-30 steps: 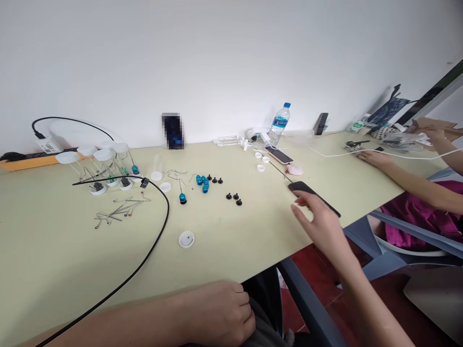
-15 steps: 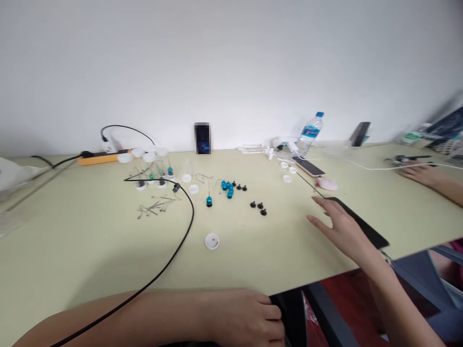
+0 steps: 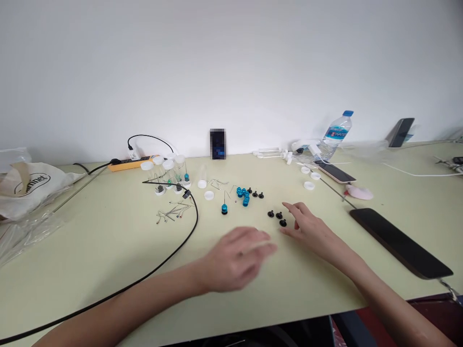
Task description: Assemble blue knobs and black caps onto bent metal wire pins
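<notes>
The three small black studs lie on the tabletop just left of the right hand, whose spread fingertips almost touch them, while the blurred, loosely curled left hand hovers nearer me, empty as far as I see.

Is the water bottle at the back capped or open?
Capped. The water bottle stands slightly tilted near the wall with its blue cap on the neck. How full it is cannot be told.

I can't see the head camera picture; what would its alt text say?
Two bare hands reach over a pale green table: the right hand has its fingers beside three small black knobs, and the blurred left hand hovers open nearby. Behind lie blue beads, capped vials, a black cable and a water bottle.
</notes>
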`<action>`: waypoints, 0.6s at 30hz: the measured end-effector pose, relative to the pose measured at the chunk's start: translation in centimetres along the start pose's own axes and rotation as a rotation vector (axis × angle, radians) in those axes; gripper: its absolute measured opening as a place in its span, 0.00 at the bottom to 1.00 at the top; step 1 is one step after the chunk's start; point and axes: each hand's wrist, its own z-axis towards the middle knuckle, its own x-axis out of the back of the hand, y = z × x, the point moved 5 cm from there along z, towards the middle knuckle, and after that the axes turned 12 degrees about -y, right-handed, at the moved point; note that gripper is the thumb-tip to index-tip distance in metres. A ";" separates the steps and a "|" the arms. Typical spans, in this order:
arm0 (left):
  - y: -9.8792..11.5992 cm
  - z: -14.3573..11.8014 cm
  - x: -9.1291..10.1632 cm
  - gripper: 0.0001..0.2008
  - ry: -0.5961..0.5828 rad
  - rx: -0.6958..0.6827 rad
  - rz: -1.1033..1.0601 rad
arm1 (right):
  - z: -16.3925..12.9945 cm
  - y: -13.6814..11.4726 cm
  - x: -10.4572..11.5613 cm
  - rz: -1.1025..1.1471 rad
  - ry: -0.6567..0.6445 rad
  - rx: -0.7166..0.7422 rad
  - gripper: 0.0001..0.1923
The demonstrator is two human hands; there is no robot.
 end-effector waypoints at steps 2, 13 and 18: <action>-3.1 -1.2 1.0 0.19 0.111 0.258 -0.122 | 0.3 0.1 -0.3 0.032 -0.020 0.002 0.29; -11.7 -5.4 -1.2 0.19 0.161 0.922 -0.415 | 2.8 -0.1 -0.9 0.007 -0.062 0.098 0.20; -12.8 -5.4 -1.9 0.17 0.097 0.922 -0.495 | 3.2 -1.3 -0.7 -0.014 -0.015 0.132 0.17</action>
